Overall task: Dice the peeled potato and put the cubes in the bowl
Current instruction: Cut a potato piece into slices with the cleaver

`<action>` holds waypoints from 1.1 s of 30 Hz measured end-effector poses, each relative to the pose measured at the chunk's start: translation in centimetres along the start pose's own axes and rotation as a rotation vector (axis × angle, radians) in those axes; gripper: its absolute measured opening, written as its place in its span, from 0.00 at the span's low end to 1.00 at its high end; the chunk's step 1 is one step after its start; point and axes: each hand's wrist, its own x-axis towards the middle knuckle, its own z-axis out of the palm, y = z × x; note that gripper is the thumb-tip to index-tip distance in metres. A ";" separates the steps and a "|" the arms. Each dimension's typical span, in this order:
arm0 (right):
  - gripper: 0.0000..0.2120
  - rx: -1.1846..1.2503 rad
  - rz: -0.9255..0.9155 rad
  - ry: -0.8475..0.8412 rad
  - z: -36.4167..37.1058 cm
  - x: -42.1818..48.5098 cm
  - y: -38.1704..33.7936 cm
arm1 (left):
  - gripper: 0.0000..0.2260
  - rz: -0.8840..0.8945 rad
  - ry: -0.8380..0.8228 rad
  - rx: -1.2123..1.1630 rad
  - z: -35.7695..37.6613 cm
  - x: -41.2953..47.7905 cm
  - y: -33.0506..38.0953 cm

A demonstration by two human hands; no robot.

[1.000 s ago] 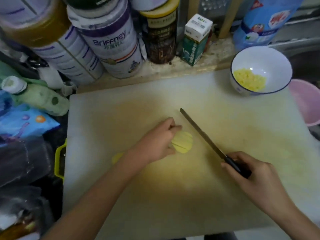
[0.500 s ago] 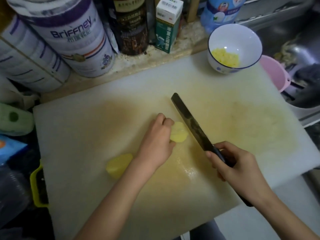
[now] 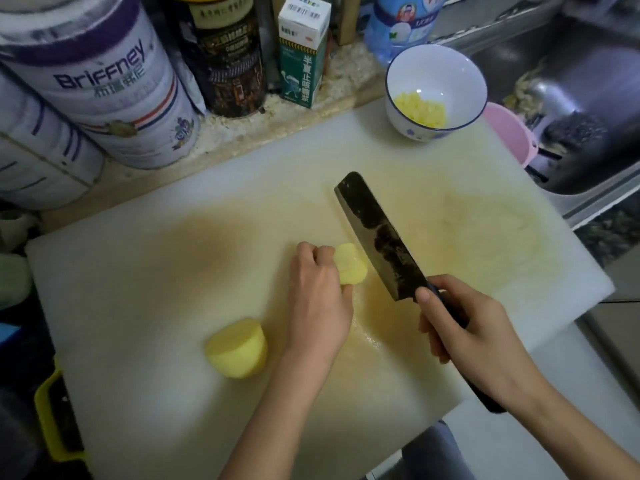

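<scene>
Pinching the sliced potato piece (image 3: 350, 268) down on the cutting board (image 3: 156, 278) with the left hand (image 3: 318, 292), with fingers curled in tight round its near side, probably bunching the slices together so nothing slides apart under the next cuts. Wrapping the right hand (image 3: 464, 327) round the dark handle of the cleaver (image 3: 381, 237), with fingers closed on it and one fingertip sitting up by the heel of the blade, likely for steering. Hanging the blade just beside the piece on its right, tilted with the flat showing and not in the potato, so seemingly lining up for crosswise cuts, not chopping yet. Parking the other potato half (image 3: 237, 348) near the left wrist, out of the blade's path but within easy reach. Sitting the white bowl (image 3: 436, 71) on the far right corner of the board, well apart from the cutting, already carrying a small heap of cubes (image 3: 420, 110), so guessing roughly midway through. Leaving the Briffney tin (image 3: 104, 81) and the carton (image 3: 303, 50) lined up along the worktop (image 3: 242, 133) behind the board
</scene>
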 end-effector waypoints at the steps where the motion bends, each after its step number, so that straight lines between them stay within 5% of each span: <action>1: 0.11 0.009 0.017 0.003 0.2 -0.4 -0.1 | 0.21 0.000 0.001 -0.011 0.0 0.0 -0.1; 10: 0.07 -0.136 -0.054 0.094 2.3 -2.8 1.4 | 0.28 0.237 0.061 0.094 0.8 -0.1 -1.6; 18: 0.11 -0.227 -0.119 0.119 2.5 -2.8 2.7 | 0.15 0.403 0.182 0.028 3.4 -0.6 -3.0; 33: 0.10 -0.400 -0.080 0.082 3.0 -3.0 2.0 | 0.11 0.438 0.228 -0.084 3.3 -0.3 -3.7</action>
